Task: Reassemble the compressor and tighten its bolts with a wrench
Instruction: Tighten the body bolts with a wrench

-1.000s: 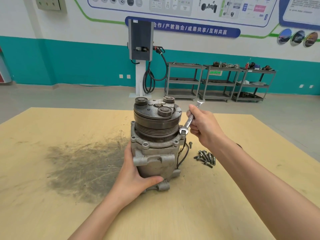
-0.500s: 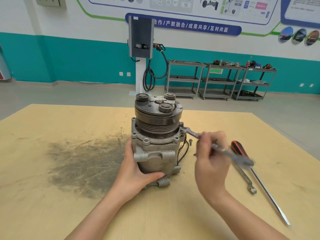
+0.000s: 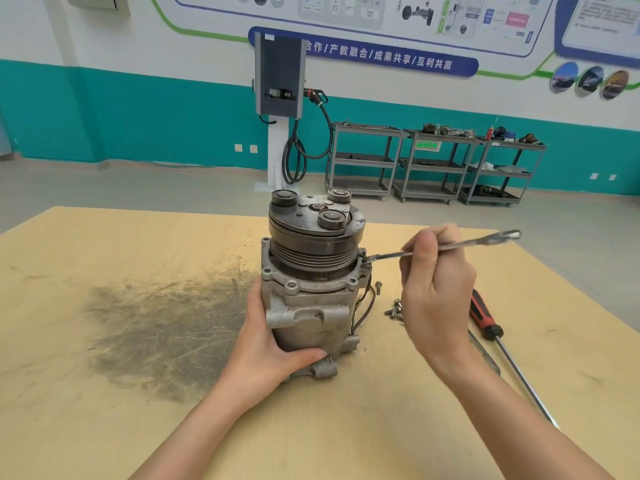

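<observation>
The left hand (image 3: 273, 344) grips the upright compressor (image 3: 311, 271) while the right hand (image 3: 436, 292) holds a wrench (image 3: 464, 244) on its right-side flange bolt (image 3: 364, 260).

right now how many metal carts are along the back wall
3, side by side against the teal wall right of the charging post: the left cart, the middle cart and the right cart. None seems hidden.

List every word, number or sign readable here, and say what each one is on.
"合作 / 产教融合 / 成果共享 / 互利共赢": white characters on the blue wall banner; its left end is hidden behind the charging unit.
Wall posters: text too small and blurred to read.
Green label on the middle cart: unreadable.
Compressor, wrench, screwdriver: no readable markings.
</observation>
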Demonstrator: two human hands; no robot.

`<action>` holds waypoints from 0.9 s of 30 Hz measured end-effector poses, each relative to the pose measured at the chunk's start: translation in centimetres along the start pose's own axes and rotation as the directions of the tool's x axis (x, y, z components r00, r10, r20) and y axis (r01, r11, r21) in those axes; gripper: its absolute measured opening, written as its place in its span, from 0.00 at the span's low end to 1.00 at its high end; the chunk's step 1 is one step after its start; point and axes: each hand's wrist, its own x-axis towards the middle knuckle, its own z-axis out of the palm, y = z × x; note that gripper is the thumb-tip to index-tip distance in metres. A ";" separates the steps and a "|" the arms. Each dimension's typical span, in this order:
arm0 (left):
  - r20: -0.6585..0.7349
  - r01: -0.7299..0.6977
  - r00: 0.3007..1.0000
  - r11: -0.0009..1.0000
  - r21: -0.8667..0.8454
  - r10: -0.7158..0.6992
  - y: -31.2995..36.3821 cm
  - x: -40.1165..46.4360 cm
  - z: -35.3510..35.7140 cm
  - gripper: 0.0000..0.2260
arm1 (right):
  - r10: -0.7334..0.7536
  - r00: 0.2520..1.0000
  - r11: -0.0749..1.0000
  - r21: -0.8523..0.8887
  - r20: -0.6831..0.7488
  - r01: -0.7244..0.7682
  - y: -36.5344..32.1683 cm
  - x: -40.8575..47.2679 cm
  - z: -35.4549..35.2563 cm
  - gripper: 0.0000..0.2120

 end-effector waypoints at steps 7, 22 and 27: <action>0.005 0.018 1.000 1.000 0.014 -0.018 -0.3 0.1 0.0 0.53 | 0.369 0.922 0.850 0.357 0.120 -0.386 1.4 5.4 0.1 0.20; 0.020 0.040 0.999 0.999 0.027 -0.040 0.3 0.1 -0.2 0.57 | 0.524 0.408 0.296 0.289 0.748 -0.911 5.5 6.9 2.5 0.20; 0.019 0.045 0.999 0.999 0.025 -0.045 0.5 0.1 -0.2 0.58 | 0.491 0.336 0.144 0.305 0.804 -0.941 6.2 6.5 2.4 0.19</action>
